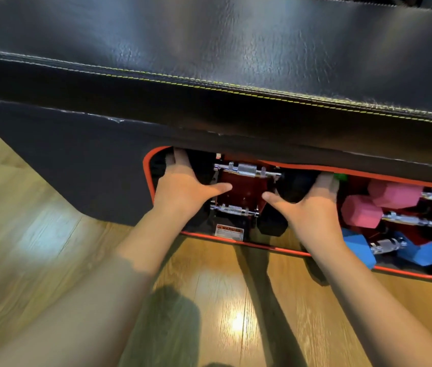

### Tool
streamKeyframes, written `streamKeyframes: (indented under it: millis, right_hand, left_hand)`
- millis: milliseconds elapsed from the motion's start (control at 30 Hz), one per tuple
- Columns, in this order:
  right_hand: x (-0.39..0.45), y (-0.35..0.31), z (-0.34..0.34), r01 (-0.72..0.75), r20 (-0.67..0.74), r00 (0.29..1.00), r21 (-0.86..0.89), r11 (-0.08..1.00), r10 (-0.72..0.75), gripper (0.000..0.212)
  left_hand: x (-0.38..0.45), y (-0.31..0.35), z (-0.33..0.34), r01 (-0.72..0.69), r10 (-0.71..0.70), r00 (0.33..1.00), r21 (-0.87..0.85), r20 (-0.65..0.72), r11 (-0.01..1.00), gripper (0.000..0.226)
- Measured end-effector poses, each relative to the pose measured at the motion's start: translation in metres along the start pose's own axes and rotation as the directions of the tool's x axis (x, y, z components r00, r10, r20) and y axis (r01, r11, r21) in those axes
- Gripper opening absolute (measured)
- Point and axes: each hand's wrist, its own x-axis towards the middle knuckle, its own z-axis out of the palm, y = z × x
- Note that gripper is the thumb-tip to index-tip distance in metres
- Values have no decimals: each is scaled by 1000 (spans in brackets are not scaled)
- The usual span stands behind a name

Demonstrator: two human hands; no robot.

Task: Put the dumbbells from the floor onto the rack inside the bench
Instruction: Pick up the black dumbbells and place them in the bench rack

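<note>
Dumbbells sit racked inside the black bench (209, 62), 2 black ones (273, 221) on the red rack (246, 186), where the left hand (183, 189) and right hand (312, 202), fingers spread, cup the upper one's ends, probably seating it.

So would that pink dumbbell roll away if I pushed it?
Probably not. The pink dumbbell has flat-sided ends, so it would likely slide or rock rather than roll. Its metal handle suggests it is heavy for its size. It sits on the red rack, which probably holds it in place.
</note>
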Motion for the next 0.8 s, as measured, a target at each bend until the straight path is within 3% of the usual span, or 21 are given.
streamKeyframes:
  millis: [100, 167, 233, 333, 467, 600, 800]
  right_hand:
    - [5, 4, 14, -102, 50, 994, 74, 992, 98, 83]
    - [3, -1, 18, -101, -9, 995, 78, 992, 102, 104]
    - [2, -8, 20, -38, -150, 988, -41, 998, 31, 125]
    - [3, -10, 18, -32, -199, 980, -95, 995, 13, 116]
    - [14, 6, 31, -13, -103, 995, -175, 984, -5, 124]
    - [6, -7, 16, -5, -188, 982, -94, 996, -12, 109]
    - [9, -1, 22, 20, -161, 985, -216, 976, -56, 114]
  left_hand:
    - [2, 11, 11, 97, -92, 994, 88, -58, 991, 134]
    - [2, 10, 14, 77, -68, 993, 90, -101, 993, 130]
    - [8, 8, 11, 57, -40, 994, 178, -99, 982, 124]
    - [13, 9, 11, 44, -18, 994, 250, -103, 967, 123]
    - [8, 4, 13, 73, -35, 987, 244, -154, 967, 122]
    - [6, 8, 9, 50, -11, 990, 274, -142, 960, 107]
    - [5, 5, 12, 58, -11, 983, 249, -185, 967, 119]
